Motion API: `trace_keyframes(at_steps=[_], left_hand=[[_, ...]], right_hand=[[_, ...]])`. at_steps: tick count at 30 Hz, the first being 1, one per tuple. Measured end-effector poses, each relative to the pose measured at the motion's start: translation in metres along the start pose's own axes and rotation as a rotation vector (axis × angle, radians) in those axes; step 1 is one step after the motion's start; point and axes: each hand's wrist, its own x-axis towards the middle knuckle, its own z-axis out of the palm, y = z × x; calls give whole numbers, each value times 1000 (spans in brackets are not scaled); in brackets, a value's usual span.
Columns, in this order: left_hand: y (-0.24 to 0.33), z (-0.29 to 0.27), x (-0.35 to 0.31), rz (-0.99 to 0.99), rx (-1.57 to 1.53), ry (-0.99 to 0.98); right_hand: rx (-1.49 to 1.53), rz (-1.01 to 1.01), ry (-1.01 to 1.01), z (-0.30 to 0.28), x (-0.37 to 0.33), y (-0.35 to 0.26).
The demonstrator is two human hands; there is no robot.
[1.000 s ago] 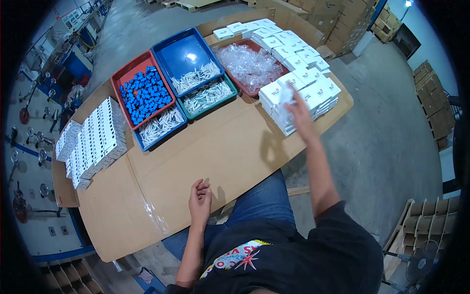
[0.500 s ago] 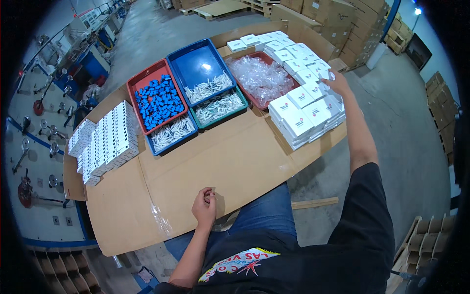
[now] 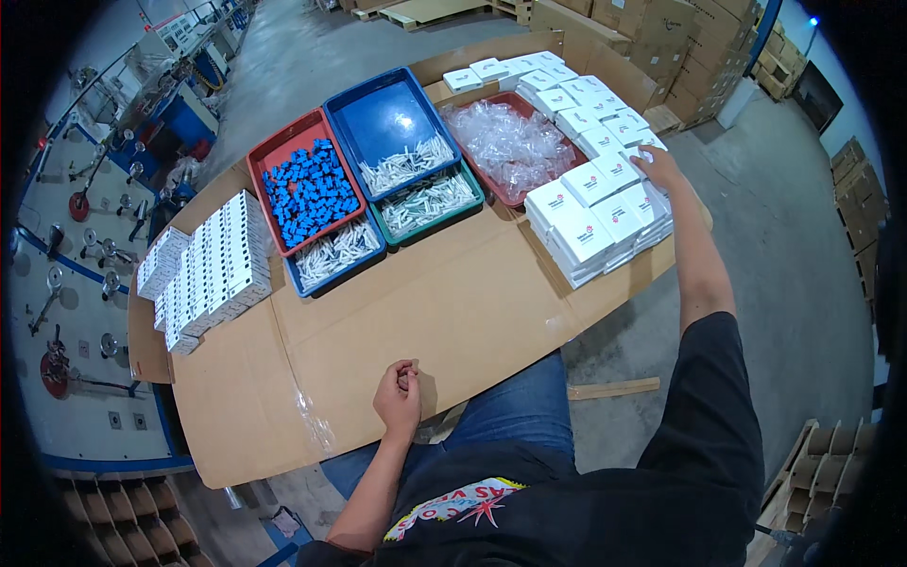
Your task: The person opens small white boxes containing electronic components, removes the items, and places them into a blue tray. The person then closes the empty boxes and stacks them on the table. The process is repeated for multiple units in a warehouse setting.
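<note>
Brown cardboard (image 3: 425, 307) spreads before you. Your right hand (image 3: 658, 170) is at the white boxes (image 3: 598, 144), its grip unclear; well apart, your left hand (image 3: 398, 399) curls closed.

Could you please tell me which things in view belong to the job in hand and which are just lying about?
Likely the job's:
- flat white boxes, at the right hand
- clear plastic pieces
- blue pieces
- white sticks
- black-dotted white boxes

Seemingly just lying about:
- brown cartons
- wooden strip
</note>
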Motion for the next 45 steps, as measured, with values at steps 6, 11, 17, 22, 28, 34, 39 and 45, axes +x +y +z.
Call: trace_keyframes(at_steps=[6,11,17,22,28,34,39,45], left_hand=[[1,-2,0,-30,-1,-22],[0,-6,0,-25,-11,-24],[1,-3,2,-38,-22,-47],[-6,-1,-2,-14,-175,-72],[5,-53,-42,-121,-227,-854],[-23,-59,-62,-67,68,-983],[-31,-37,-46,-107,161,-1226],[-67,28,-60,-64,138,-1122]], right_hand=[[-6,-13,23,4,-3,2],[-2,5,113,12,-8,-4],[120,-29,402,5,-24,-2],[268,-89,679,-10,-121,-48],[356,230,722,62,-319,-87],[554,461,-288,189,-552,-57],[346,456,-1071,223,-597,-70],[263,402,-1286,238,-549,-115]])
